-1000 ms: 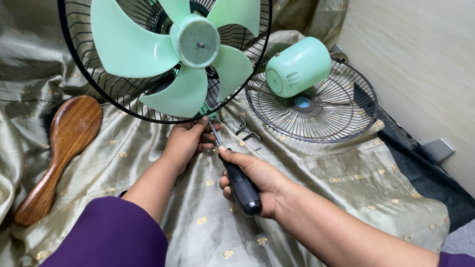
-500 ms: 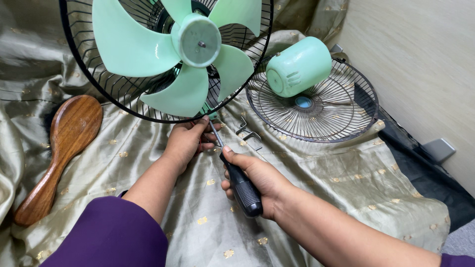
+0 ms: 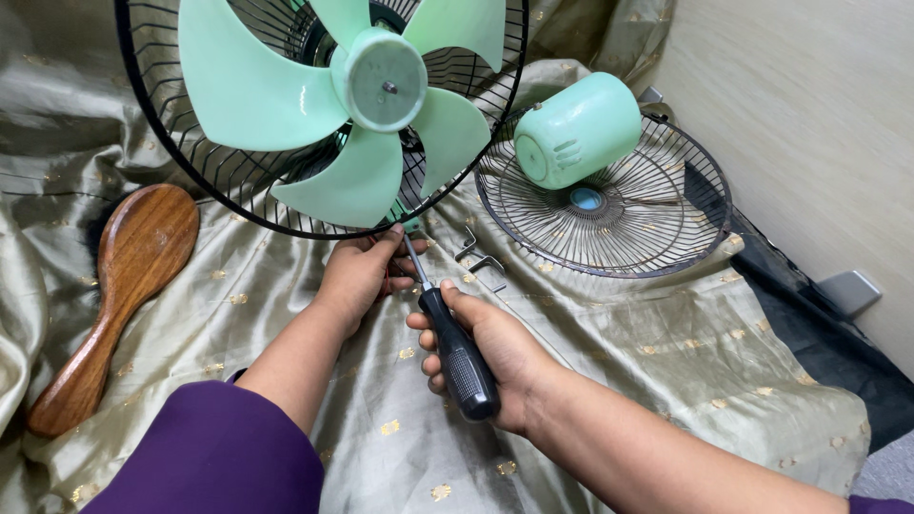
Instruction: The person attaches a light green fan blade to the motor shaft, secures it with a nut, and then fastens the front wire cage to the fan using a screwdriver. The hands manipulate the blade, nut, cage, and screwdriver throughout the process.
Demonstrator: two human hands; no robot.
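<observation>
A fan with mint green blades (image 3: pixel 314 105) stands inside a black wire rear guard (image 3: pixel 190 186) at the top left. My left hand (image 3: pixel 360 271) grips the guard's bottom rim and the fan's neck beneath it. My right hand (image 3: pixel 490 357) is closed around the black handle of a screwdriver (image 3: pixel 455 357). Its metal shaft points up to the guard's lower edge, next to my left thumb. The tip is hidden there.
A loose front wire grille (image 3: pixel 619 205) lies at the right with a mint green motor cover (image 3: pixel 576 128) resting on it. Small metal clips (image 3: pixel 481 255) lie between grille and hands. A wooden brush (image 3: pixel 114 295) lies at the left. Olive cloth (image 3: pixel 666 352) covers the surface; a wall rises at the right.
My right hand has shifted its hold on the screwdriver handle, the thumb coming off the shaft end and wrapping lower. The left hand and fan stay put.
</observation>
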